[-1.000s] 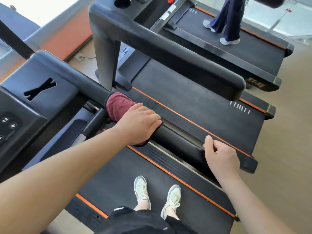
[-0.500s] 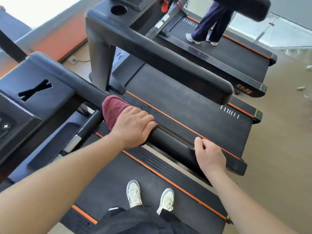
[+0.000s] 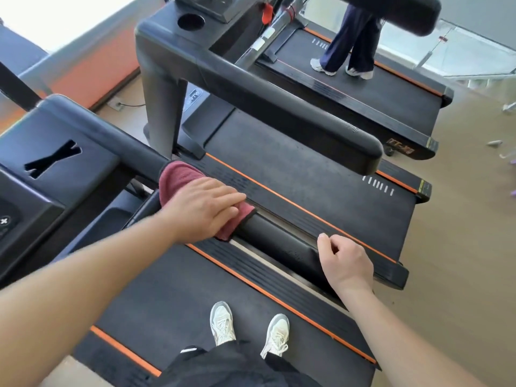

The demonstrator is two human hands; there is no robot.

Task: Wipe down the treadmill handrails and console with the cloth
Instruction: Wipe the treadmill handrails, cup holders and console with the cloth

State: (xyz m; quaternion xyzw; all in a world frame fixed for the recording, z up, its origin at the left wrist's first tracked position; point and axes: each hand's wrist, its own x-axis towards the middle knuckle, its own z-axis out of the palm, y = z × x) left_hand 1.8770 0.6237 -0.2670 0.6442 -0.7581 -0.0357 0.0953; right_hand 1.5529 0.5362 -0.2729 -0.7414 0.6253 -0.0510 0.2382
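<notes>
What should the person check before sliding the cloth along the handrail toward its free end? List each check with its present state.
1. Left hand presses the cloth onto the handrail: ok.
2. Cloth drapes over the rail's top: ok; its underside: cannot tell.
3. Rail ahead free: not ok, the right hand rests on it.
4. Both shoes planted on the belt: ok.
5. Belt stopped: cannot tell.

Head-worn view, steeply downward, seemingly tilted.
</notes>
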